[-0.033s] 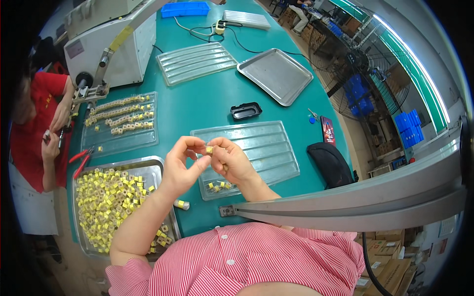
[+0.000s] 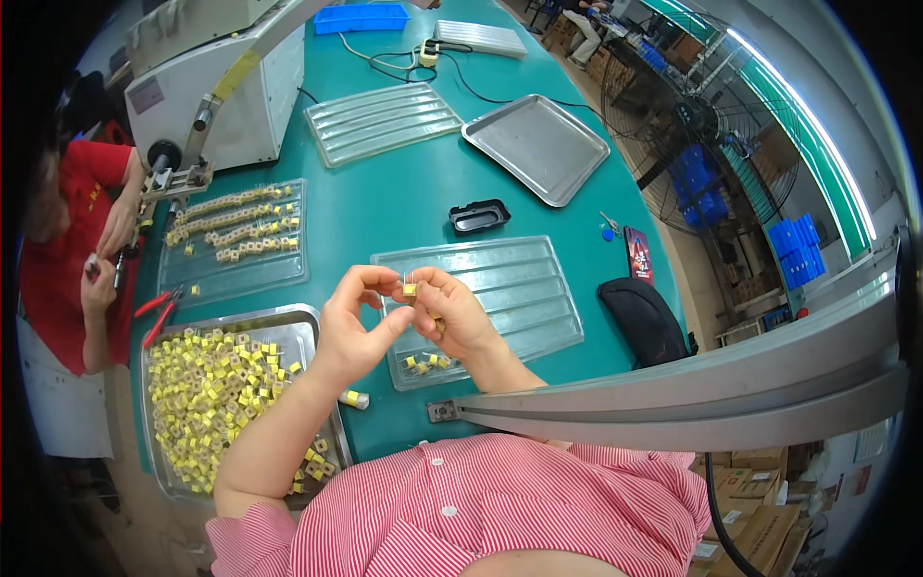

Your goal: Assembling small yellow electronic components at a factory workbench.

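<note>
My left hand [image 2: 358, 325] and my right hand [image 2: 454, 315] meet over the near edge of a clear ridged plastic tray [image 2: 500, 288]. Between their fingertips is a small yellow-taped coil with thin pins [image 2: 411, 289], pins pointing up. The right thumb and forefinger pinch it, while the left fingertips touch its left side. A second yellow piece [image 2: 439, 325] shows under the curled right fingers. Several like coils [image 2: 428, 363] lie in the tray's near left corner. To the left, a metal tray [image 2: 306, 337] holds a large heap of the same coils.
Red-handled pliers [image 2: 159, 315] lie beyond the heaped tray. Another clear tray [image 2: 231, 272] carries rows of coils beside a co-worker in red [image 2: 96, 192]. A black plastic box [image 2: 479, 217], bare metal tray [image 2: 538, 144] and black pouch [image 2: 639, 317] stand around. A metal beam [image 2: 673, 399] crosses at right.
The coil at my fingertips has turned and risen slightly, so its yellow face and pins show more plainly. My left thumb has shifted a little.
</note>
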A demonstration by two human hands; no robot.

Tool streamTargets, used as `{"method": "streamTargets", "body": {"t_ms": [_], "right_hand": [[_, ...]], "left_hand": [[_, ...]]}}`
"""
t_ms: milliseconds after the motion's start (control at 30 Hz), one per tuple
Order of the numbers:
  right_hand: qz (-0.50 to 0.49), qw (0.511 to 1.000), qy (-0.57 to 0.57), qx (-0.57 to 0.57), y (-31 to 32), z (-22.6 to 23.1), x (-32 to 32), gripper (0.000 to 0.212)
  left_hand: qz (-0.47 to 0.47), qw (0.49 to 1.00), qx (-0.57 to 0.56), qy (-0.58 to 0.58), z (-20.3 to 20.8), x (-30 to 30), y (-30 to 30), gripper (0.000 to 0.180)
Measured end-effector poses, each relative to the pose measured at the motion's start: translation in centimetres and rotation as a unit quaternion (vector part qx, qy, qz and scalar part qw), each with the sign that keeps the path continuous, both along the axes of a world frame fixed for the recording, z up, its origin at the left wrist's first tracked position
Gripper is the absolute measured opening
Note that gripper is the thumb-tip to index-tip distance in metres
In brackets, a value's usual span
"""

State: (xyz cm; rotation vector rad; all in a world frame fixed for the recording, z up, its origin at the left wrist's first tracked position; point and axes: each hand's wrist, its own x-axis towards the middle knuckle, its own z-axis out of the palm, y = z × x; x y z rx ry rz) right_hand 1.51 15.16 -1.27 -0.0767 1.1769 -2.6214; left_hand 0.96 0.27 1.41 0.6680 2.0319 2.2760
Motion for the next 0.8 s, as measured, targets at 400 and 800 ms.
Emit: {"method": "streamTargets", "body": {"t_ms": [400, 800], "right_hand": [[0.056, 0.997, 0.026, 0.045, 0.2, 0.4, 0.0, 0.018], [0.109, 0.994, 0.028, 0.004, 0.4, 0.3, 0.0, 0.019]], "left_hand": [[0.179, 0.857, -0.248, 0.415, 1.7, -0.8, -0.4, 0.021], [0.122, 0.886, -0.237, 0.378, 1.8, -0.7, -1.1, 0.028]]}}
